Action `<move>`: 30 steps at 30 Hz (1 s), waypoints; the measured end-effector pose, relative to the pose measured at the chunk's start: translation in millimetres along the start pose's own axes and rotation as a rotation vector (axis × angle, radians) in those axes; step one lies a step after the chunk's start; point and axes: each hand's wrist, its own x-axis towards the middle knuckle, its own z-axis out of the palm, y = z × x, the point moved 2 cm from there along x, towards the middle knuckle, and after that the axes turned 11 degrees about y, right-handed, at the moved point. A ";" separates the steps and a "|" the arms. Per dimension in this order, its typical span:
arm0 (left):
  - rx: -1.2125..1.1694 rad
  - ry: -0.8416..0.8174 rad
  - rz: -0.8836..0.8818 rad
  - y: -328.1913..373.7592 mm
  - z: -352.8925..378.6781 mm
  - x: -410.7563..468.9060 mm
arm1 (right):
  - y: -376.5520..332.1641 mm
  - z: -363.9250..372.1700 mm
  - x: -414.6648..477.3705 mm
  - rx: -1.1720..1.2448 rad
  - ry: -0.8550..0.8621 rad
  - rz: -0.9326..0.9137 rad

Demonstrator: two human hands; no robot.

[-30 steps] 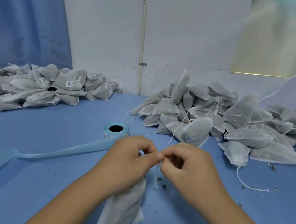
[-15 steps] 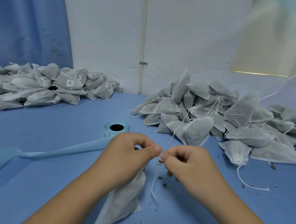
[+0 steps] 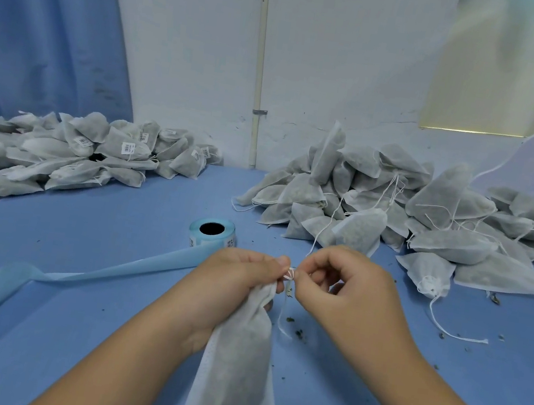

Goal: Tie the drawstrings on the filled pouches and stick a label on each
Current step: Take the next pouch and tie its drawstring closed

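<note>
As my two hands meet at centre, one filled pouch hangs below them toward 6 o'clock.
Left hand: fingers curled round the pouch neck, thumb and forefinger pinching the gathered top. Right hand: thumb and forefinger pinched on the drawstring at the neck, other fingers curled; loose string ends trail down beside the pouch. Label roll: upright at 12 o'clock, just beyond my knuckles, its backing strip running off toward 8 o'clock. Labelled pouches: heap at 10 o'clock. Untied pouches: heap at 1 to 2 o'clock. Blue table: dark crumbs near my right hand.
</note>
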 end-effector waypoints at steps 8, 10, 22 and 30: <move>-0.022 0.082 0.052 -0.9 -0.6 1.5 | -3.5 0.5 -3.5 -0.093 -0.005 -0.175; -0.010 0.095 0.079 -0.7 -0.2 1.2 | -3.1 0.2 -3.2 -0.085 -0.007 -0.168; 0.371 0.202 0.249 -1.5 0.0 3.4 | 6.4 -1.2 1.8 -0.256 -0.219 -0.160; 0.263 0.134 0.161 -1.2 -9.2 6.7 | 9.8 -10.1 12.4 0.354 -0.145 0.269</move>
